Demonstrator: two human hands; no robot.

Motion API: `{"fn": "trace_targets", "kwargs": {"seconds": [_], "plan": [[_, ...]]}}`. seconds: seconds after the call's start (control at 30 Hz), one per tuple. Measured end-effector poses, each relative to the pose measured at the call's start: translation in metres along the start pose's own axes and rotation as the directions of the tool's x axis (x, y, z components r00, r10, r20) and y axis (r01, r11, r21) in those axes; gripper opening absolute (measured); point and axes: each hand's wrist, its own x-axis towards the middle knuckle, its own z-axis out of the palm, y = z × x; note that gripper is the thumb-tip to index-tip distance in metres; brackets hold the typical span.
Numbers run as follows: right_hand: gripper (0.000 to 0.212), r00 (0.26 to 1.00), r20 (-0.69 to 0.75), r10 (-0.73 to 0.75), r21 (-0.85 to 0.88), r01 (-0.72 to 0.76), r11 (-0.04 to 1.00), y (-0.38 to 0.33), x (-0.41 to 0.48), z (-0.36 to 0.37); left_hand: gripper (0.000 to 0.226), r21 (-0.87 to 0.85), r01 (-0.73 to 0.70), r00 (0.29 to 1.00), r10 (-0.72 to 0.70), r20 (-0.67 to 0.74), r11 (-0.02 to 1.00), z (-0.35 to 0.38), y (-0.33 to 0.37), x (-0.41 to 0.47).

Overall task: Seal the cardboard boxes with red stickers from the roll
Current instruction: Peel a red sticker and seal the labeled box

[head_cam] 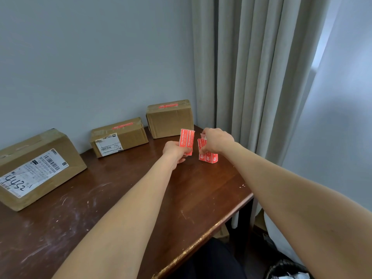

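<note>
Red seals [168, 106] already cross the small brown cardboard box [170, 122] in the far corner and the flat brown cardboard box [124, 138] beside it. The large labelled cardboard box [40, 168] nearest me shows none, so I judge one left. Over the dark wooden table [141, 198], my left hand [176, 153] pinches an upright red sticker strip [187, 138]. My right hand [216, 141] pinches the folded red sticker roll [208, 157] just beside it.

Scuffed dark wooden table [80, 208], pale blue wall [90, 57] behind, grey pleated curtain [251, 77] at right, black bin [281, 268] below

Three boxes [40, 168] [120, 137] [170, 120], two sticker strips [187, 140] [209, 157]
</note>
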Motion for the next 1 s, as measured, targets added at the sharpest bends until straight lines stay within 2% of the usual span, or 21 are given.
{"fn": "trace_targets", "kwargs": {"seconds": [0.1, 0.23, 0.77, 0.87, 1.0], "plan": [[0.076, 1.0, -0.011, 0.006, 0.041, -0.005, 0.999, -0.002, 0.0, 0.0, 0.039, 0.004, -0.018, 1.0, 0.018, -0.006, 1.0, -0.003, 0.003, -0.003], [0.073, 1.0, -0.004, -0.003, 0.004, 0.003, 1.0, -0.003, -0.001, 0.002, 0.038, 0.009, -0.038, 0.999, 0.038, -0.008, 0.999, -0.008, 0.005, -0.004], [0.097, 0.997, -0.076, -0.023, -0.003, 0.023, 1.0, -0.01, -0.008, -0.008, 0.041, 0.034, -0.078, 0.996, 0.079, -0.029, 0.996, -0.031, 0.006, -0.015], [0.095, 0.989, -0.136, -0.059, 0.036, 0.064, 0.997, -0.018, -0.01, -0.012, 0.04, 0.067, -0.103, 0.994, 0.104, -0.021, 0.992, -0.041, 0.008, -0.019], [0.08, 0.97, -0.221, -0.107, 0.155, 0.143, 0.977, -0.031, -0.016, -0.015, 0.041, 0.1, -0.149, 0.989, 0.149, 0.005, 0.984, -0.058, 0.011, -0.026]]}}
